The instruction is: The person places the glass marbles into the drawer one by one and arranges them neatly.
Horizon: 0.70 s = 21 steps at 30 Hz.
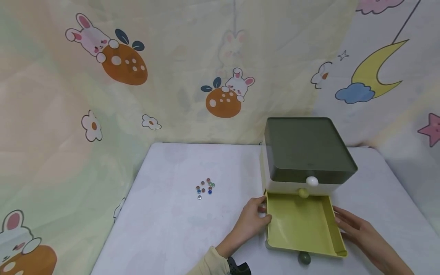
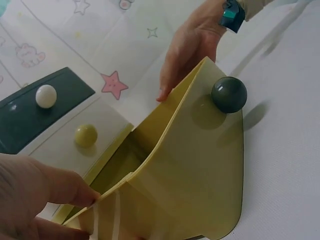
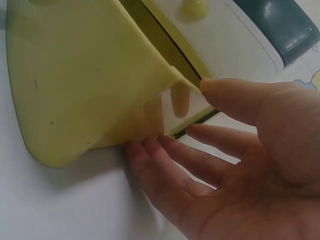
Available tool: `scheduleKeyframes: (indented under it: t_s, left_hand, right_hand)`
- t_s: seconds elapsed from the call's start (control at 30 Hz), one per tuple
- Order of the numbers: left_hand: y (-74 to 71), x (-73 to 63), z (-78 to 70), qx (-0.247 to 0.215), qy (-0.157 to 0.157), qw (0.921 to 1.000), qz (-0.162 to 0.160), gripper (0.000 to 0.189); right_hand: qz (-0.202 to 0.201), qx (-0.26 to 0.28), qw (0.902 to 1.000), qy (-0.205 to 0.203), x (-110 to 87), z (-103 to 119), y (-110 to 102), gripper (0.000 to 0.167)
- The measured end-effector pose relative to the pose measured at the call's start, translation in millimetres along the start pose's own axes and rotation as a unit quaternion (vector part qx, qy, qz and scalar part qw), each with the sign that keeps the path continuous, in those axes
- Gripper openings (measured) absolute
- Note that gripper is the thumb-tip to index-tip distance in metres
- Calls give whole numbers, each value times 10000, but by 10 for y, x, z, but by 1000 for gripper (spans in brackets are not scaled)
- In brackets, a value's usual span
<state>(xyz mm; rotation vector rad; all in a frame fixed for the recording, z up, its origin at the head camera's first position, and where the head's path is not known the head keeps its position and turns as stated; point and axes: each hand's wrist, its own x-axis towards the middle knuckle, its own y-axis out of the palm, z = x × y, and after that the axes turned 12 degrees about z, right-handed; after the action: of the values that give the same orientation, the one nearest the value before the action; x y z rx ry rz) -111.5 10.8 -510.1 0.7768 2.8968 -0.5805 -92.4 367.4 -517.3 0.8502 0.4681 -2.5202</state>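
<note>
A yellow-green drawer [image 1: 297, 225] is pulled far out of the bottom of a small drawer cabinet [image 1: 309, 147], and its inside is bare. A dark green knob [image 2: 229, 95] sits on its front. At the drawer's left wall, my left hand [image 1: 253, 218] pinches the rim, thumb on top and fingertips against the outer side. My right hand [image 1: 364, 235] is on the opposite side, its long fingers [image 3: 175, 185] lying along the outer wall near the bottom edge. Its thumb is right at the rim in the right wrist view.
Several small coloured beads [image 1: 205, 187] lie scattered on the white tabletop [image 1: 172, 229], left of the cabinet. Above the drawer, a yellow-green knob [image 1: 303, 193] and a white knob [image 1: 312, 181] stick out. A printed cloth [image 1: 178, 57] hangs behind the table.
</note>
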Motion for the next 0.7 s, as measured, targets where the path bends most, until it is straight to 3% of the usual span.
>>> scheduleKeyframes:
  t_s: [0.23, 0.43, 0.6, 0.7]
  left_hand:
    - [-6, -27, 15, 243, 60, 9997, -50, 61]
    - [-54, -115, 38, 174, 171, 9995, 192, 58]
    - [-165, -217, 76, 87, 319, 9988, 352, 48]
    - [-269, -287, 100, 180, 460, 9985, 242, 43]
  right_hand:
    - [-38, -130, 9999, -31, -2, 31, 33, 91]
    - [-36, -250, 9997, 67, -2, 37, 48, 95]
    - [-59, -401, 9992, 52, -32, 33, 36, 92]
    - [-53, -361, 9993, 9, -32, 30, 24, 91]
